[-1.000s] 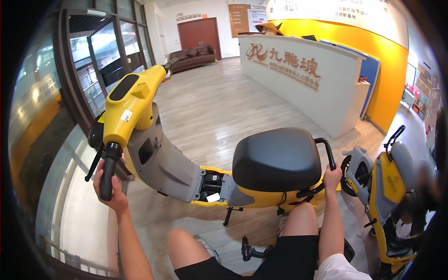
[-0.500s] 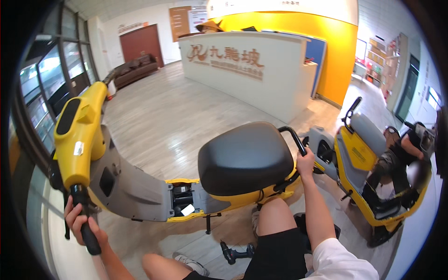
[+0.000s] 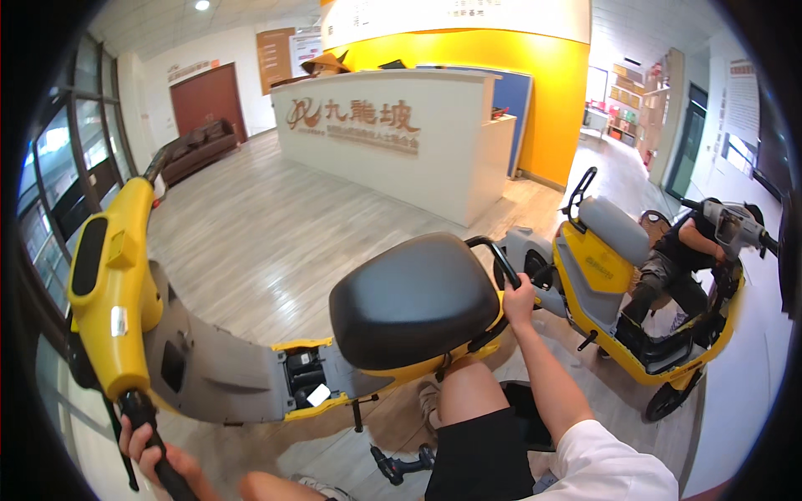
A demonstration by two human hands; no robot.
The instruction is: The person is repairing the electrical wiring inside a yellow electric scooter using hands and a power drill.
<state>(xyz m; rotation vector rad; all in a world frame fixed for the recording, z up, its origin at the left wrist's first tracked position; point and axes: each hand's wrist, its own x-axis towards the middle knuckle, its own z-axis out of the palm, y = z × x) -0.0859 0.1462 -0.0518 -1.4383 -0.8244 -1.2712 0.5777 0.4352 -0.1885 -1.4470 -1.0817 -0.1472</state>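
Note:
A yellow and grey electric scooter (image 3: pixel 213 367) stands across the space in front of me, its handlebar end at the left. My left hand (image 3: pixel 144 447) is closed round the black handlebar grip (image 3: pixel 171 476). At the rear, my right hand (image 3: pixel 519 301) is wrapped round the black grab rail (image 3: pixel 504 265) behind the black seat (image 3: pixel 413 302). The footboard has an uncovered compartment (image 3: pixel 302 367) with black parts inside. On it lies a small white piece (image 3: pixel 318 394), whose kind I cannot make out. My bent leg (image 3: pixel 474 394) is close below the seat.
A cordless drill (image 3: pixel 401 464) lies on the floor near my legs, by the kickstand (image 3: pixel 358 413). To the right, a person (image 3: pixel 685 259) sits beside a second yellow scooter (image 3: pixel 593 263). A white counter (image 3: pixel 384 142) and a brown sofa (image 3: pixel 199 152) are farther back.
My view has swung to the right and slightly up, so the scooter sits farther left and lower in it. Both hands keep their hold on the grip and rail.

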